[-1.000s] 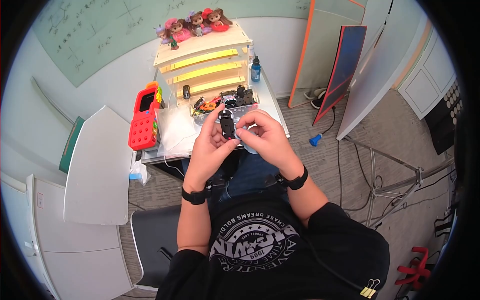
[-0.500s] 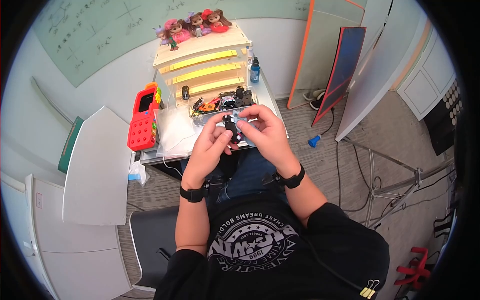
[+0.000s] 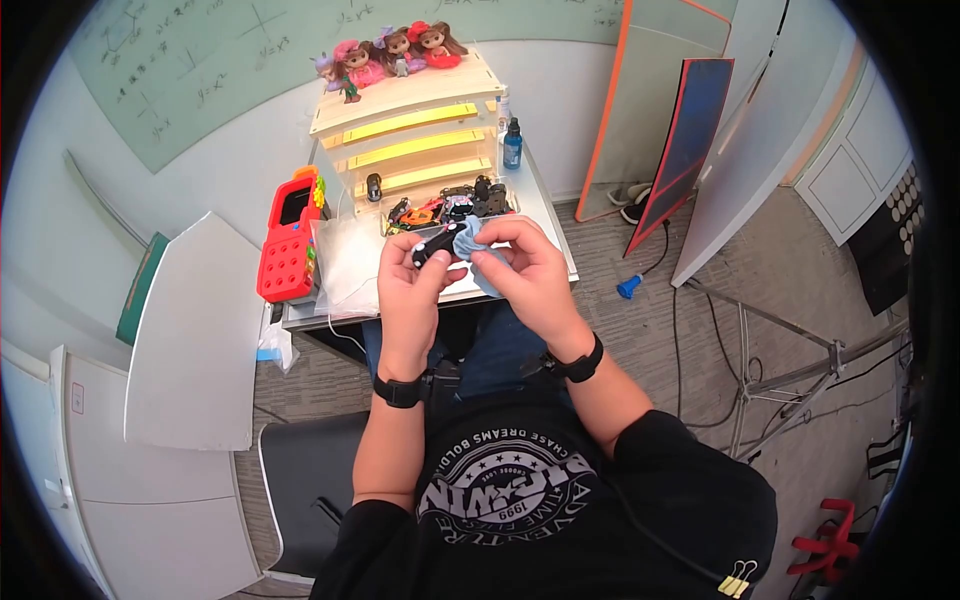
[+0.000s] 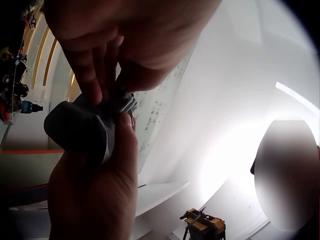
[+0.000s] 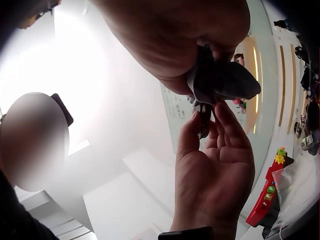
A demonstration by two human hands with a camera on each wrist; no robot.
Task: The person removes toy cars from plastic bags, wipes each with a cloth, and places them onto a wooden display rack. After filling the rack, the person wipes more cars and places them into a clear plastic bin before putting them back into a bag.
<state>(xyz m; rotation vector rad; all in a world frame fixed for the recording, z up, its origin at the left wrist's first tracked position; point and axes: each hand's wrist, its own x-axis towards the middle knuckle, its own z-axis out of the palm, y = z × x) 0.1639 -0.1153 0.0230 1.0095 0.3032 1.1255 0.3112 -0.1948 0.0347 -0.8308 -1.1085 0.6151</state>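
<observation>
In the head view the left hand (image 3: 408, 300) grips a small black toy car (image 3: 432, 246) by its left end, thumb on the near side. The right hand (image 3: 532, 282) pinches a light blue cloth (image 3: 468, 240), which lies against the car's right end. Part of the cloth (image 3: 488, 274) hangs below the right fingers. In the left wrist view the cloth (image 4: 75, 126) looks dark and hides most of the car. From the right wrist view, the car's edge (image 5: 203, 120) shows between the left thumb and fingers, under the cloth (image 5: 225, 82).
Behind the hands, a clear bin (image 3: 400, 236) holds several toy cars. A wooden rack (image 3: 400, 110) with yellow strips carries dolls on top and one dark car (image 3: 374, 187) low at its left. A red toy (image 3: 288, 262) and plastic bag (image 3: 350, 262) lie left; a blue bottle (image 3: 513, 145) stands right.
The car has turned from nearly upright to a slant and moved left with the left hand. The cloth, mostly hidden before, now shows at the car's right end.
</observation>
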